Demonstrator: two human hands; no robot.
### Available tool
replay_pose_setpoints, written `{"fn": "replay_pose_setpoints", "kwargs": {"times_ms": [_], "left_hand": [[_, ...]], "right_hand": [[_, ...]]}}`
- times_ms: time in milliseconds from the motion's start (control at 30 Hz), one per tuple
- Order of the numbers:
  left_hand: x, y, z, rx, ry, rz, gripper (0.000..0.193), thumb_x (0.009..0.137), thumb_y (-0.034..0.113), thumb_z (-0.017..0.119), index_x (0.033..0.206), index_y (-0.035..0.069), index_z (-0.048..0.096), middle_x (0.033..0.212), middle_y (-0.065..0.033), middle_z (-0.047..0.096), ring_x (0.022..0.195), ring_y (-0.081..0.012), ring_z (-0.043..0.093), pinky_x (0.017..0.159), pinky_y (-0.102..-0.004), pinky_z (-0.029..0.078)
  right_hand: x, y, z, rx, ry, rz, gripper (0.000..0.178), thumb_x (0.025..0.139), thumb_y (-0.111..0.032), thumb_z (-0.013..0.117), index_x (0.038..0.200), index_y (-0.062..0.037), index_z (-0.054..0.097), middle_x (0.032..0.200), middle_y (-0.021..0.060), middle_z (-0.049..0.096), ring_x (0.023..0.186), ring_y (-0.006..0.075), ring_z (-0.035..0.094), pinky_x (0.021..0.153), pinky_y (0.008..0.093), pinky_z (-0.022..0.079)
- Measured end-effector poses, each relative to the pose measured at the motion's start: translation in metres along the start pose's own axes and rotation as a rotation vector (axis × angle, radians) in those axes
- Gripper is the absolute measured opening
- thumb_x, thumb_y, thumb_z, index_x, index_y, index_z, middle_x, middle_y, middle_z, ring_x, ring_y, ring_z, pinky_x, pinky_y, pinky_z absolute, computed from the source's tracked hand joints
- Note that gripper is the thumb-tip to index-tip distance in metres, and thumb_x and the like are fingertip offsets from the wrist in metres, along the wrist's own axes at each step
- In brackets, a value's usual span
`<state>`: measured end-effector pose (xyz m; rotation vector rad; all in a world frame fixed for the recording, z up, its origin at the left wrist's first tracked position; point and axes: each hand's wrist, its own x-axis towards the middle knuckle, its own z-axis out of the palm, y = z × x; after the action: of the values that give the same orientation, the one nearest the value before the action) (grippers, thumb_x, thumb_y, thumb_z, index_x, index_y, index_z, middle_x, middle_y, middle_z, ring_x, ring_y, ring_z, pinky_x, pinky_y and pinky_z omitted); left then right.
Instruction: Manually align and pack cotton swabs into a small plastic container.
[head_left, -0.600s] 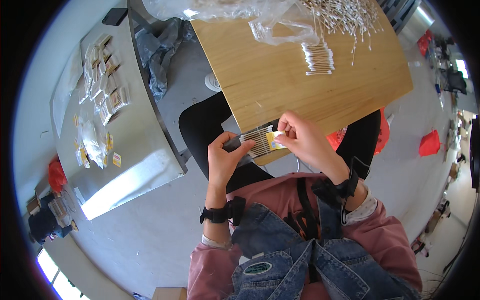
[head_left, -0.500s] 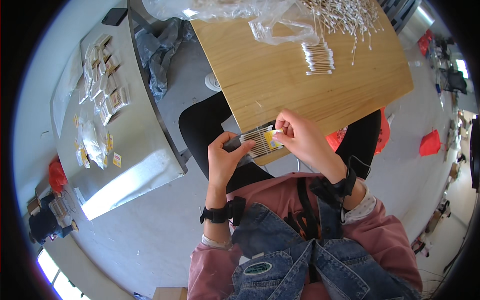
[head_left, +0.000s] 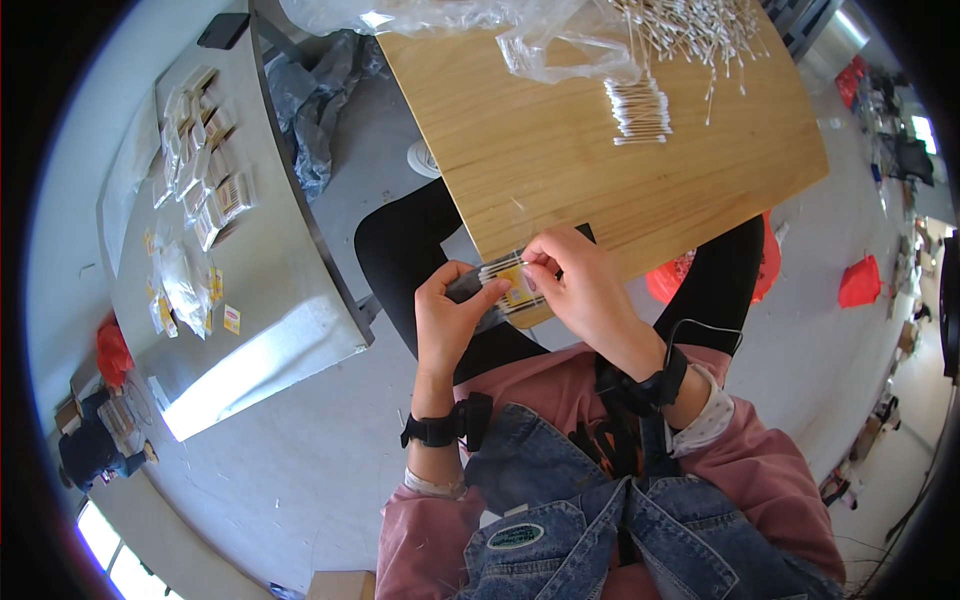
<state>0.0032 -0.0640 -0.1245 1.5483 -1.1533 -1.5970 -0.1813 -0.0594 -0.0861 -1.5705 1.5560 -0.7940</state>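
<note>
My left hand (head_left: 445, 312) is closed around the left end of a small dark holder, its thumb lying across the top. Cotton swabs (head_left: 490, 270) lie side by side in the holder, just over the table's near corner. On top of them is a small yellow printed card (head_left: 517, 292), with my left thumb at its edge. My right hand (head_left: 578, 280) is closed in a pinch at the card's right side. Its fingers partly cover the card and the swabs there.
A neat row of cotton swabs (head_left: 638, 110) lies on the wooden table (head_left: 560, 150). Behind it are a loose swab pile (head_left: 690, 30) and a clear plastic bag (head_left: 575, 60). The left metal table (head_left: 270, 330) bears packed swab boxes (head_left: 200, 160), yellow cards (head_left: 232, 319) and a phone (head_left: 223, 31).
My right hand has moved left, toward my left hand. The yellow card has shifted left with it, over the swabs. My left hand has stayed nearly still.
</note>
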Motion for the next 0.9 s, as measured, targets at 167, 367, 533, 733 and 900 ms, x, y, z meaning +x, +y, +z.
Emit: {"fn": "replay_pose_setpoints", "kwargs": {"times_ms": [167, 367, 533, 733, 900], "left_hand": [[-0.003, 0.003, 0.001, 0.037, 0.016, -0.024, 0.022, 0.082, 0.018, 0.085, 0.084, 0.004, 0.067, 0.071, 0.0051, 0.062, 0.060, -0.0006, 0.051, 0.051, -0.0175, 0.040], [-0.012, 0.000, 0.006, -0.174, 0.149, -0.126, 0.026, 0.089, 0.024, 0.080, 0.090, 0.003, 0.065, 0.072, 0.0031, 0.061, 0.061, -0.0025, 0.054, 0.050, -0.0186, 0.042], [-0.018, -0.004, 0.013, -0.195, 0.216, -0.059, 0.024, 0.092, 0.025, 0.077, 0.090, 0.004, 0.064, 0.073, 0.0037, 0.060, 0.061, -0.0021, 0.053, 0.050, -0.0178, 0.043], [-0.018, -0.004, 0.010, -0.205, 0.188, -0.107, 0.025, 0.092, 0.024, 0.076, 0.089, 0.004, 0.064, 0.073, 0.0030, 0.061, 0.061, -0.0023, 0.054, 0.050, -0.0184, 0.045], [-0.019, -0.003, 0.015, -0.232, 0.204, -0.082, 0.024, 0.092, 0.022, 0.076, 0.088, 0.002, 0.063, 0.071, 0.0021, 0.061, 0.057, -0.0033, 0.054, 0.048, -0.0187, 0.045]], "right_hand": [[-0.011, 0.003, 0.005, 0.039, 0.037, -0.003, 0.015, 0.088, 0.000, 0.065, 0.099, -0.0021, 0.057, 0.094, 0.0135, 0.062, 0.079, 0.0321, 0.063, 0.069, 0.0382, 0.051], [-0.019, 0.016, 0.005, 0.339, 0.192, -0.001, 0.025, 0.098, -0.009, 0.061, 0.121, -0.0001, 0.058, 0.115, 0.0128, 0.062, 0.105, 0.0217, 0.065, 0.086, 0.0375, 0.053], [-0.021, 0.018, 0.023, 0.796, 0.240, -0.017, 0.051, 0.110, -0.033, 0.041, 0.143, 0.0054, 0.039, 0.147, 0.0198, 0.046, 0.141, 0.0265, 0.042, 0.119, 0.0400, 0.031], [-0.016, 0.018, 0.031, 0.875, 0.223, -0.012, 0.054, 0.109, -0.033, 0.041, 0.146, 0.0059, 0.037, 0.150, 0.0199, 0.042, 0.143, 0.0269, 0.040, 0.120, 0.0407, 0.029], [-0.017, 0.017, 0.031, 0.853, 0.209, -0.052, 0.054, 0.109, -0.033, 0.042, 0.147, 0.0051, 0.036, 0.152, 0.0196, 0.041, 0.145, 0.0276, 0.036, 0.122, 0.0411, 0.026]]}}
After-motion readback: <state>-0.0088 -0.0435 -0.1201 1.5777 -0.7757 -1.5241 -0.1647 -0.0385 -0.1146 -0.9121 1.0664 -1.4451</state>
